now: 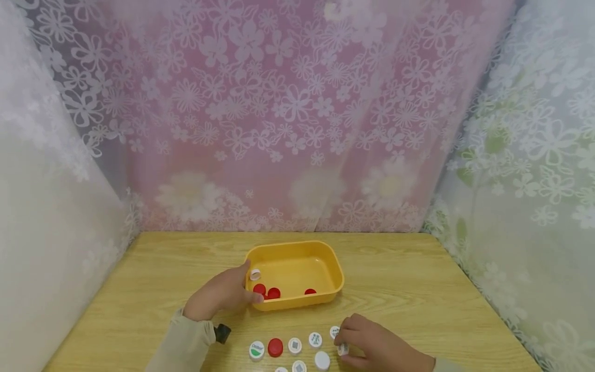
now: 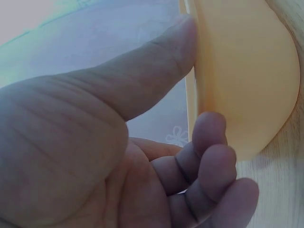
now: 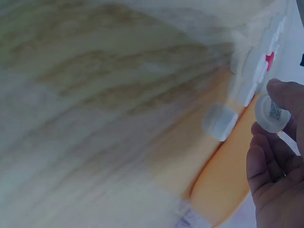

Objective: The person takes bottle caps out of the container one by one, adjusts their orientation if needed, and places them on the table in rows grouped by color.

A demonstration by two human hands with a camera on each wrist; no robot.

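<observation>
A yellow plastic tub [image 1: 302, 274] stands on the table. My left hand [image 1: 223, 292] holds it at its left end; in the left wrist view the thumb [image 2: 166, 50] lies along the rim and the bent fingertips meet the outer wall. Several red bottle caps [image 1: 273, 293] and a white cap [image 1: 255, 274] lie inside the tub. Lower right of the tub, my right hand [image 1: 376, 345] pinches a white bottle cap [image 3: 273, 113] between thumb and fingers, a printed square pattern showing on it. Another white cap [image 1: 334, 331] lies right by those fingers.
Loose caps lie in front of the tub: a green-and-white one [image 1: 256, 350], a red one [image 1: 275, 347] and several white ones [image 1: 315, 340]. The wooden table [image 1: 395, 274] reaches back to a pink flowered curtain [image 1: 279, 129]. Pale curtains flank both sides.
</observation>
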